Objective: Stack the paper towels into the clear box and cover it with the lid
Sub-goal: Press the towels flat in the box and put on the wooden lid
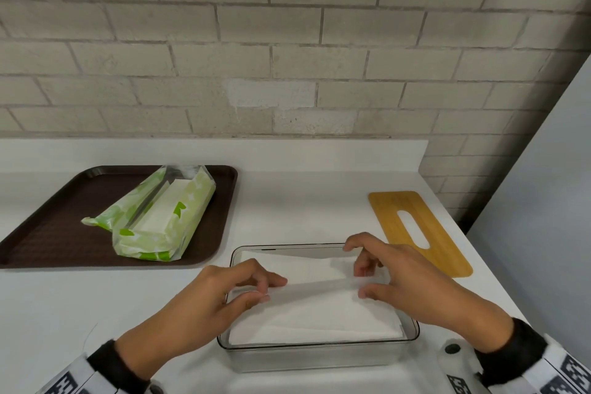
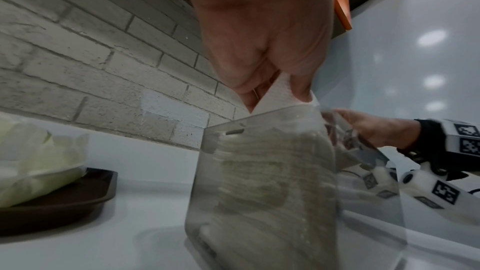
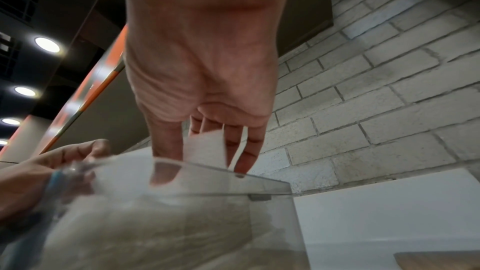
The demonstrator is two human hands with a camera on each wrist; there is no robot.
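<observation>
The clear box (image 1: 319, 358) stands near the counter's front edge with a stack of white paper towels (image 1: 319, 310) inside. The top sheet is raised in a fold across the stack. My left hand (image 1: 271, 289) pinches the left end of that fold between thumb and fingers; the left wrist view shows the pinch (image 2: 275, 100) just above the box wall (image 2: 259, 171). My right hand (image 1: 361, 283) pinches the right end, and in the right wrist view the sheet (image 3: 205, 147) sits between thumb and fingers above the rim (image 3: 221, 168). The wooden lid (image 1: 447, 253) with an oval slot lies flat, right of the box.
A brown tray (image 1: 48, 233) at the left holds an opened green paper towel package (image 1: 160, 217). A brick wall runs behind the white counter. The counter's right edge passes just beyond the lid, with a grey panel past it.
</observation>
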